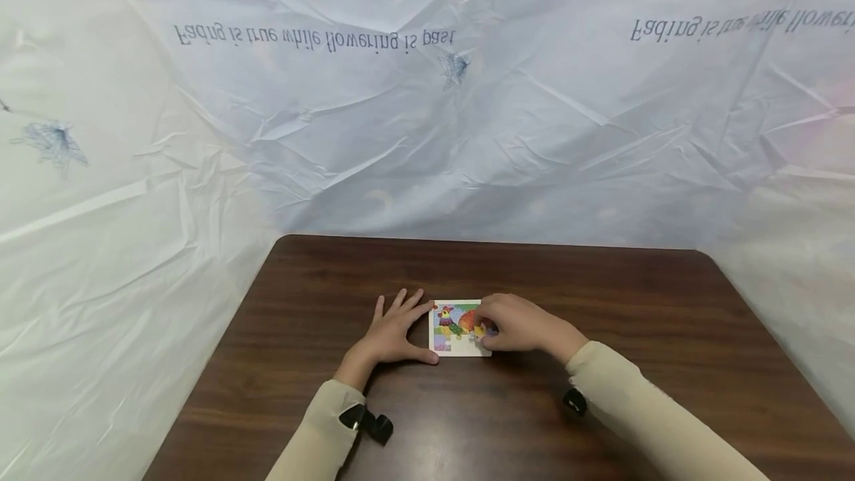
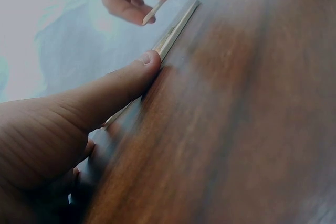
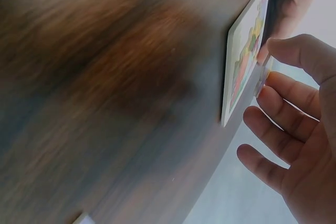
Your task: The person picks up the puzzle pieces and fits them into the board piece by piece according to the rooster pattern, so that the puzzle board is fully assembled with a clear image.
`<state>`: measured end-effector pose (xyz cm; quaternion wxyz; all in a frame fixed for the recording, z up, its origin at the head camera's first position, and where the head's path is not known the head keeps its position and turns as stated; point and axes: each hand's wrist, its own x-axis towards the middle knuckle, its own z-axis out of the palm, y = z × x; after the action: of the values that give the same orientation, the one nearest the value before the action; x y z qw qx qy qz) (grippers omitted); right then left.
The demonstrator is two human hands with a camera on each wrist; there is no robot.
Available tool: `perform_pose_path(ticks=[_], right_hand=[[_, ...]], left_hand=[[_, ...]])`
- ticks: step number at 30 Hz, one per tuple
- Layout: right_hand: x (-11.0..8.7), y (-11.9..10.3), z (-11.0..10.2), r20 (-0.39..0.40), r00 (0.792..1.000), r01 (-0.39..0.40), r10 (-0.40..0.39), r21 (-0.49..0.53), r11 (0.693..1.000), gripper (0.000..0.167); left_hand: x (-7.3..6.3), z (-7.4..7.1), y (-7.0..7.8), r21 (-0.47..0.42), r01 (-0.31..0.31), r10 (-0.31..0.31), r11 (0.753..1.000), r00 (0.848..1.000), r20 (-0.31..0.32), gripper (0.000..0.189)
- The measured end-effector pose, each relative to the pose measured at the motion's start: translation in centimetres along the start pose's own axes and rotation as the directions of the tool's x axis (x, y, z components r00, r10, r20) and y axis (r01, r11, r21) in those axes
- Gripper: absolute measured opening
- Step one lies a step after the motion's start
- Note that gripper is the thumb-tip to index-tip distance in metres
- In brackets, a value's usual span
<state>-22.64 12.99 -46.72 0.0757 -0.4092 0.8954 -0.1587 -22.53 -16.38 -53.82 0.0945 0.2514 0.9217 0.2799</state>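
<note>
A small jigsaw puzzle board [image 1: 461,349] with a colourful bird picture lies on the table, its lower part pale and bare of picture. My left hand [image 1: 390,336] is spread at its left side, index finger at the top corner and thumb at the bottom corner. In the left wrist view the thumb [image 2: 123,81] presses against the board's edge. Over the board's right side, my right hand [image 1: 524,324] pinches a thin puzzle piece [image 2: 153,12] between thumb and fingers. The right wrist view shows that piece edge-on beside the board, its picture mostly hidden.
The dark brown wooden table [image 1: 534,421] extends around the board. Behind it hangs a pale printed sheet [image 1: 427,132] with lettering. A small pale corner [image 3: 83,219] of something lies on the table at the bottom of the right wrist view. Black straps [image 1: 367,421] sit on both wrists.
</note>
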Motion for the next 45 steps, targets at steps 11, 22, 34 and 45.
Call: perform_pose_path(ticks=[11, 22, 34, 45], right_hand=[[1.7, -0.7, 0.7, 0.010, 0.999, 0.036, -0.036, 0.032, 0.999, 0.017], [2.8, -1.0, 1.5, 0.020, 0.998, 0.051, -0.051, 0.039, 0.998, 0.015], [3.1, -1.3, 2.0, 0.018, 0.997, 0.071, -0.071, 0.028, 0.997, 0.018], [3.1, -1.1, 2.5, 0.022, 0.997, 0.072, -0.072, 0.010, 0.997, 0.019]], left_hand=[[0.0, 0.1, 0.0, -0.013, 0.003, -0.003, 1.000, 1.000, -0.006, 0.105], [0.0, 0.2, -0.3, -0.015, -0.004, 0.004, 1.000, 1.000, -0.002, 0.105], [-0.1, 0.0, -0.1, -0.017, 0.003, -0.003, 1.000, 1.000, 0.003, 0.104], [-0.2, -0.1, 0.1, -0.011, 0.009, -0.009, 1.000, 1.000, 0.013, 0.104]])
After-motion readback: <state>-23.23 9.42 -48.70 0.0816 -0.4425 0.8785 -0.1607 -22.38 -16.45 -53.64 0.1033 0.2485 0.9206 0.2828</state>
